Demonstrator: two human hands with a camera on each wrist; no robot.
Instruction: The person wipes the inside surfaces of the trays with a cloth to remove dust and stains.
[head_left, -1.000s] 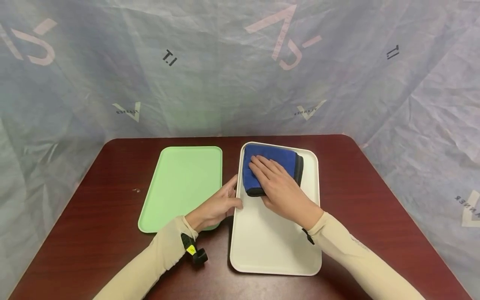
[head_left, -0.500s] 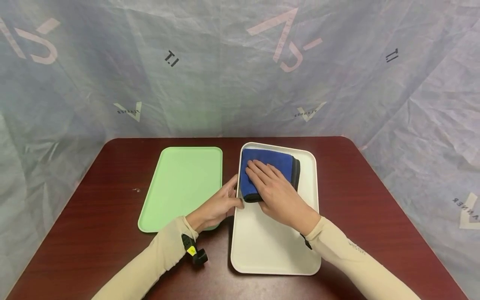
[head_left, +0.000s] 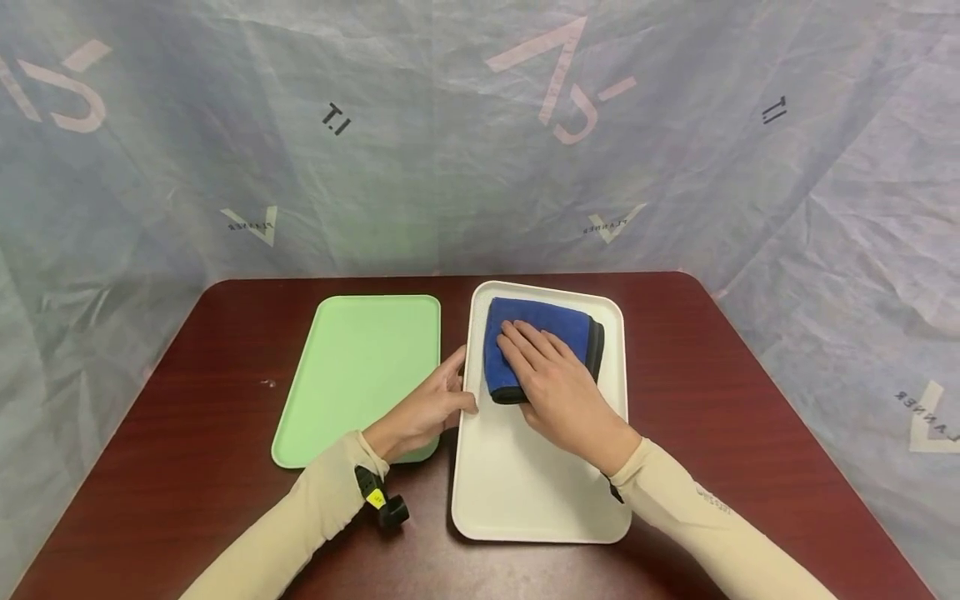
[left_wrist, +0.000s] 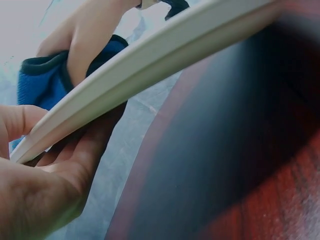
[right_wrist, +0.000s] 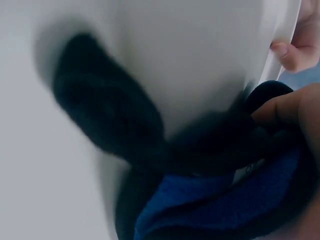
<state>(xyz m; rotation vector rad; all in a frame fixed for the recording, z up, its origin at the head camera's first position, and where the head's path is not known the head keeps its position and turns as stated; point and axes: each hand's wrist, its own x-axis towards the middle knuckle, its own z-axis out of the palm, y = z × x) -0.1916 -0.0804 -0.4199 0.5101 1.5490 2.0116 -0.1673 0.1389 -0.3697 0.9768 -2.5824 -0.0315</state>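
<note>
The blue cloth [head_left: 558,317] is now sitting a little away from the left edge of the white tray [head_left: 525,492]; half a second ago it was pressing right up against that edge. A strip of the tray's far left corner is showing again, and the cloth is lying folded on the far half, its black border facing the right and near edges. The tray itself seems to be shifting slightly left as well, though the head view is moving a touch too, so I'm not leaning hard on that.

The right hand [head_left: 561,392] is lying over the cloth, its fingers stretched out and pressing down rather than curling round it. The left hand [head_left: 423,410] is gripping the tray's left edge, thumb over the rim and fingers underneath. From the left wrist, that edge is looking raised off the bench [head_left: 675,367]; how the right edge is resting I cannot tell.

To my eye, the change means the cloth is sliding over the surface in short strokes while the left hand is steadying the tray, so the work is looking well under way. How much of the tray has been covered I can't say. The green tray [head_left: 367,358] is lying apart, nearer the bench's left edge, with nobody gripping it.
</note>
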